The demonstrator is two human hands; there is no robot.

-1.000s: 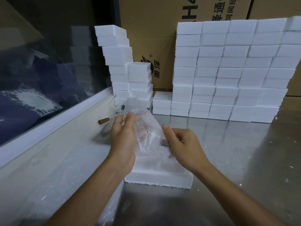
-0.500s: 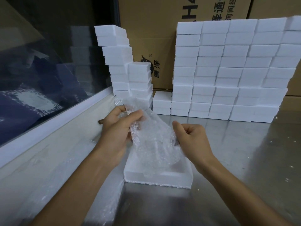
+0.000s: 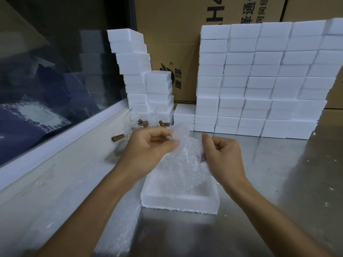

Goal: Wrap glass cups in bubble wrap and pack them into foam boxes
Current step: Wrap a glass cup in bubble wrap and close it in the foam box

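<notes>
Gripping the bubble wrap (image 3: 182,160) from both sides, the hands hovered over an open foam box (image 3: 179,201) on the steel table (image 3: 278,182). Left hand (image 3: 148,145) had thumb & fingers pinched on the wrap's upper edge; right hand (image 3: 222,154) had fingers curled round the wrap's other side, w/ something dark just showing at its fingertips. Cup inside the wrap couldn't be made out clearly. Wrap's lower end hung down into the box. Behind the left hand, by the window ledge, sat more glass cups (image 3: 143,121) w/ brown wooden handles (image 3: 118,137). Stacked foam boxes (image 3: 259,80) filled the back, cardboard cartons (image 3: 185,25) behind them. Loose bubble wrap sheets (image 3: 118,229) lay under the left forearm.
</notes>
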